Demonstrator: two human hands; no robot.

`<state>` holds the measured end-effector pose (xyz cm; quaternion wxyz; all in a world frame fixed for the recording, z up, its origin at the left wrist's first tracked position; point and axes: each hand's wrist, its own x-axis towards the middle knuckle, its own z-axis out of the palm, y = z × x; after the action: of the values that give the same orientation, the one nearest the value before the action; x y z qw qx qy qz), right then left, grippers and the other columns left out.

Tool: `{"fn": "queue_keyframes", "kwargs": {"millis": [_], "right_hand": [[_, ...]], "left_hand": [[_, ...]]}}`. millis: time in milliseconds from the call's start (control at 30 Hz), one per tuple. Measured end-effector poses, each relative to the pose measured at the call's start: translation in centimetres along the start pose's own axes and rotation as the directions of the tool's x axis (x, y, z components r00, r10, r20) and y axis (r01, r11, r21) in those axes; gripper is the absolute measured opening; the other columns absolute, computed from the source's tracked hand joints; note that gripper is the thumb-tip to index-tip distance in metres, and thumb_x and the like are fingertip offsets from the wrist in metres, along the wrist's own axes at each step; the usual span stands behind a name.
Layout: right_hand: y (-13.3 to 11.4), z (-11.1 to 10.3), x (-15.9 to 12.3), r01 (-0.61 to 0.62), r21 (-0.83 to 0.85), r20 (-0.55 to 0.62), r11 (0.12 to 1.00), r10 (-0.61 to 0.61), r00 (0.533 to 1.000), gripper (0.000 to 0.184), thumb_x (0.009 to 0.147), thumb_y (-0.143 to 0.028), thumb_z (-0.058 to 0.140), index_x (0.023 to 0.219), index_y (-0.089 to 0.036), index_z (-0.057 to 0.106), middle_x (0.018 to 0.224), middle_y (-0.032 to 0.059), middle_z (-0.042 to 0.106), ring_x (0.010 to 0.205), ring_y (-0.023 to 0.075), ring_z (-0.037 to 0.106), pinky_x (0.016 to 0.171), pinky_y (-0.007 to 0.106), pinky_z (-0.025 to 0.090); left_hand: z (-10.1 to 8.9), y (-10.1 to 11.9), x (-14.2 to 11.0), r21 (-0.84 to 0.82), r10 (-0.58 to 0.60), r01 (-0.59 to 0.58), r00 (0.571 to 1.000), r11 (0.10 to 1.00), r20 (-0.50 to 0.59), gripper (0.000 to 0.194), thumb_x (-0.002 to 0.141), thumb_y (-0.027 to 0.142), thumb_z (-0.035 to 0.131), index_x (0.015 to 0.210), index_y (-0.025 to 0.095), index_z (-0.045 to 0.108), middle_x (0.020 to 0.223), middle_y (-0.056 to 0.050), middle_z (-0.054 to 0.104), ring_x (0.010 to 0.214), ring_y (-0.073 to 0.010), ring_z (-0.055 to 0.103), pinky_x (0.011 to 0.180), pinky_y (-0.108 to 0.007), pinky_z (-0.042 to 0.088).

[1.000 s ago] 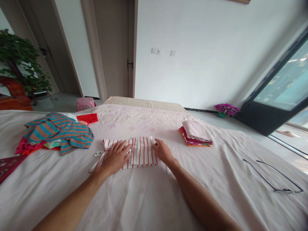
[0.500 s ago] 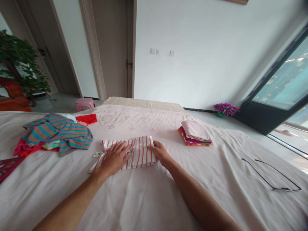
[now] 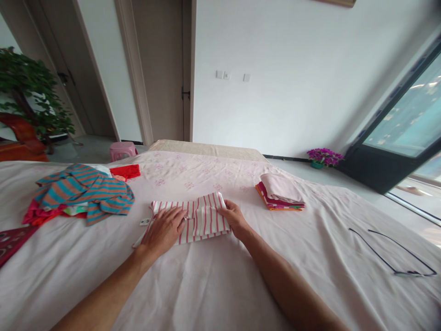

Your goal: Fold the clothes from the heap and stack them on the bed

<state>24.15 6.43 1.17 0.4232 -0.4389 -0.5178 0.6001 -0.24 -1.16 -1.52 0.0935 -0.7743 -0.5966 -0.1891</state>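
A white garment with red stripes (image 3: 206, 216) lies partly folded on the pale pink sheet (image 3: 193, 285). My left hand (image 3: 166, 227) rests on its left part, fingers laid over the cloth. A small white tag (image 3: 144, 222) sticks out at the garment's left edge. At the right end, my right hand (image 3: 236, 218) pinches the folded edge between thumb and fingers, and that edge is slightly raised. To the right of it is a stack of folded clothes (image 3: 280, 191), pale pink on top.
At the left lies a heap of loose clothes with a blue-and-brown striped garment (image 3: 86, 188) on top, and a red cloth (image 3: 126, 172) behind it. Eyeglasses (image 3: 396, 253) rest on the sheet at the right. Beyond stand a pink stool (image 3: 123, 151) and purple flowers (image 3: 324, 157).
The garment's right end has been lifted slightly and shifted a little to the right with my right hand. My left hand's fingers have drawn in slightly. The view has turned a little.
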Motion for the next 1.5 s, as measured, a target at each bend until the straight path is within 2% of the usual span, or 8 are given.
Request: {"fn": "queue_keyframes", "kwargs": {"millis": [200,367,467,600,867,1100,1300,1500], "right_hand": [[-0.3,-1.9,0.7,0.02,-0.035,-0.047,0.999,-0.021,0.999,0.039,0.061,-0.028,0.061,0.097,-0.014,0.065,0.078,0.0016,0.068,0.064,0.0161,0.06,0.057,0.024,0.043],[-0.6,-3.1,1.1,0.04,-0.055,-0.102,0.998,-0.045,0.994,0.036,0.06,-0.026,0.06,0.094,-0.015,0.066,0.073,0.0002,0.067,0.06,0.0141,0.057,0.056,0.023,0.041],[-1.0,-3.1,0.9,0.057,-0.08,-0.082,0.995,-0.063,0.995,0.034,0.061,-0.026,0.06,0.093,-0.015,0.066,0.074,0.0008,0.067,0.062,0.0148,0.057,0.056,0.023,0.042],[-1.7,-2.4,0.3,0.077,-0.106,-0.025,0.991,-0.081,0.996,0.034,0.062,-0.029,0.061,0.093,-0.014,0.064,0.076,0.0021,0.067,0.065,0.0163,0.059,0.058,0.025,0.043],[-1.8,-0.1,0.0,0.103,-0.104,0.049,0.989,-0.098,0.994,0.043,0.065,-0.031,0.064,0.104,-0.015,0.06,0.082,0.0028,0.068,0.072,0.0185,0.062,0.062,0.027,0.047],[-0.6,2.0,-0.9,0.206,-0.405,0.135,0.891,-0.165,0.977,0.053,0.068,-0.021,0.062,0.122,-0.021,0.059,0.079,-0.0021,0.06,0.065,0.012,0.056,0.054,0.021,0.041],[-1.0,3.3,-1.9,0.22,-0.531,0.168,0.819,-0.153,0.974,0.055,0.068,-0.015,0.06,0.122,-0.023,0.06,0.083,-0.0015,0.062,0.065,0.0113,0.056,0.058,0.022,0.042],[-1.7,3.2,-2.1,0.241,-0.592,0.184,0.769,-0.163,0.969,0.047,0.073,-0.019,0.058,0.119,-0.023,0.064,0.084,-0.0004,0.066,0.068,0.0134,0.059,0.06,0.023,0.042]], "left_hand": [[-0.1,0.0,0.0,0.021,-0.104,0.106,0.993,0.994,-0.057,0.031,0.09,0.025,0.047,0.116,0.024,0.064,0.122,-0.008,0.067,0.115,-0.0246,0.059,0.111,-0.051,0.028],[-0.8,0.0,0.2,0.01,-0.162,0.163,0.985,0.987,-0.05,0.031,0.088,0.021,0.046,0.112,0.023,0.065,0.12,-0.007,0.069,0.112,-0.0241,0.061,0.105,-0.048,0.035],[-1.0,-0.1,0.3,-0.006,-0.168,0.168,0.985,0.986,-0.035,0.031,0.087,0.022,0.047,0.112,0.023,0.065,0.119,-0.007,0.069,0.109,-0.024,0.062,0.1,-0.045,0.04],[-1.0,-0.3,0.3,-0.048,-0.163,0.162,0.986,0.986,-0.03,0.032,0.086,0.022,0.047,0.112,0.022,0.066,0.117,-0.007,0.069,0.106,-0.0229,0.063,0.095,-0.039,0.046],[-0.3,-0.6,0.2,-0.106,-0.184,0.18,0.983,0.978,-0.027,0.032,0.087,0.02,0.048,0.115,0.022,0.064,0.12,-0.006,0.067,0.112,-0.0206,0.06,0.099,-0.035,0.044],[-0.1,-0.8,0.1,-0.132,-0.157,0.152,0.987,0.979,-0.026,0.031,0.089,0.019,0.047,0.116,0.021,0.063,0.118,-0.007,0.067,0.111,-0.0202,0.06,0.098,-0.035,0.045],[-0.1,-0.9,0.2,-0.14,-0.161,0.155,0.986,0.978,-0.032,0.03,0.089,0.02,0.047,0.114,0.022,0.064,0.118,-0.006,0.067,0.111,-0.0207,0.059,0.099,-0.036,0.045],[0.0,-1.0,0.1,-0.141,-0.165,0.158,0.986,0.977,-0.038,0.03,0.089,0.021,0.048,0.115,0.022,0.064,0.118,-0.006,0.067,0.112,-0.0206,0.06,0.1,-0.035,0.045]]}}
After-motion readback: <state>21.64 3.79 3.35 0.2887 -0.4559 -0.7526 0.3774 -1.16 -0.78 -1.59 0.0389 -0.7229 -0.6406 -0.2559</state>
